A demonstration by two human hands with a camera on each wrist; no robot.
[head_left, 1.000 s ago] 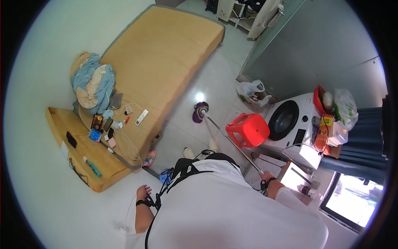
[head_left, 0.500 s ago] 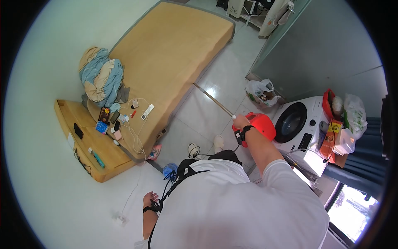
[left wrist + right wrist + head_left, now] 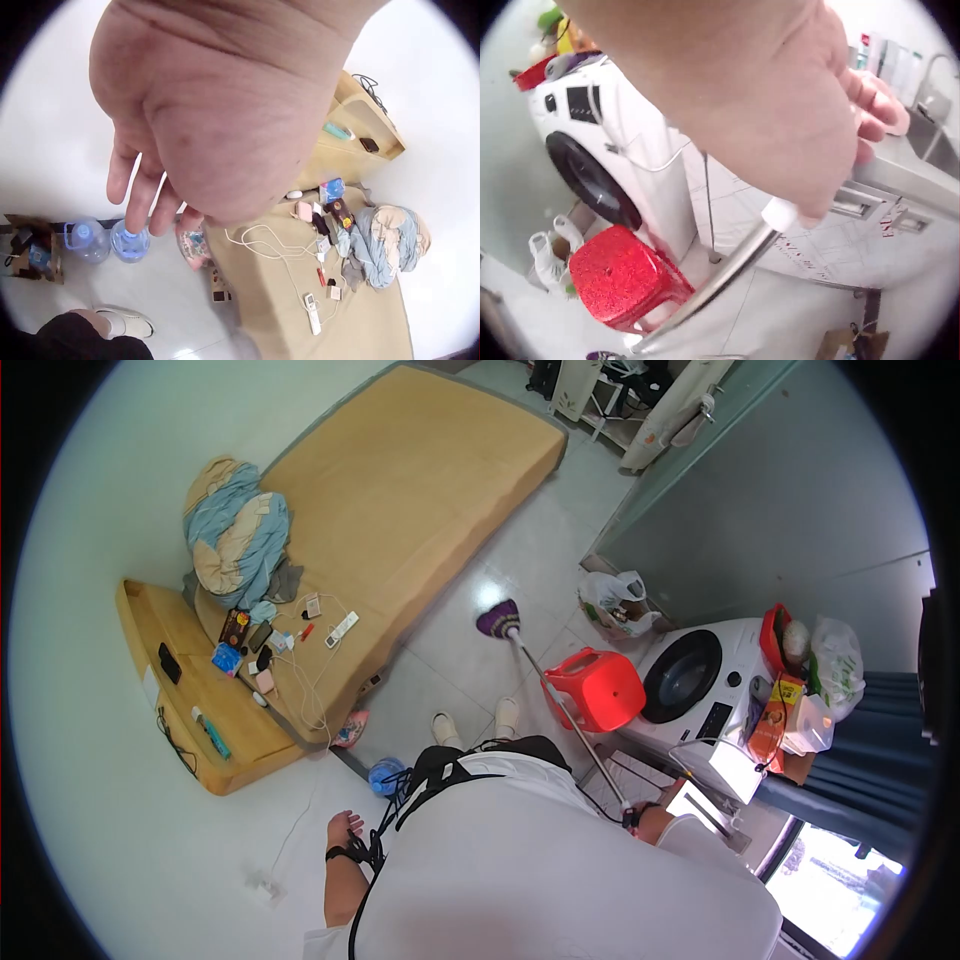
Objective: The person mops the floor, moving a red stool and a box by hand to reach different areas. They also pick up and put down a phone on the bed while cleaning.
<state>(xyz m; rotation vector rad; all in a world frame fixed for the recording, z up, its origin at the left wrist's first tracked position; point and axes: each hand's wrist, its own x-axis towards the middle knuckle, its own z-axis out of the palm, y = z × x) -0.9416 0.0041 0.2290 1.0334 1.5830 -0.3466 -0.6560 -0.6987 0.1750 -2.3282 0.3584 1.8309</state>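
The mop [image 3: 560, 690] slants across the tiled floor [image 3: 470, 650], its purple head [image 3: 497, 619] resting on the tiles between the mattress [image 3: 400, 490] and the red stool [image 3: 598, 688], its metal handle [image 3: 712, 289] running back past the near side of the stool to the person's body. The right hand [image 3: 780, 112] has its grip clenched round the white-capped top end of that handle, fingers curled over it, close beside the washing machine [image 3: 700, 685]. The stool stands just in front of the washing machine's round door, touching or nearly touching the mop handle; I cannot tell which. A white plastic bag [image 3: 612, 600] sits on the floor beyond the stool, against the grey wall. On top of the washing machine lie a red basket [image 3: 772, 630], bags and packets. The left hand [image 3: 217, 127] hangs at the person's side with its grip released, fingers loosely straight and holding nothing, well apart from the mop, above the floor near the foot end of the mattress. Below it stand two blue water bottles [image 3: 109, 240] beside the mattress corner. On the mattress lie a crumpled blue blanket [image 3: 235, 540], a white cable [image 3: 270, 244], a remote [image 3: 343, 625] and small items, and a wooden shelf [image 3: 190, 710] runs along its end. The person's two white shoes [image 3: 475, 720] stand between the mattress and the stool.
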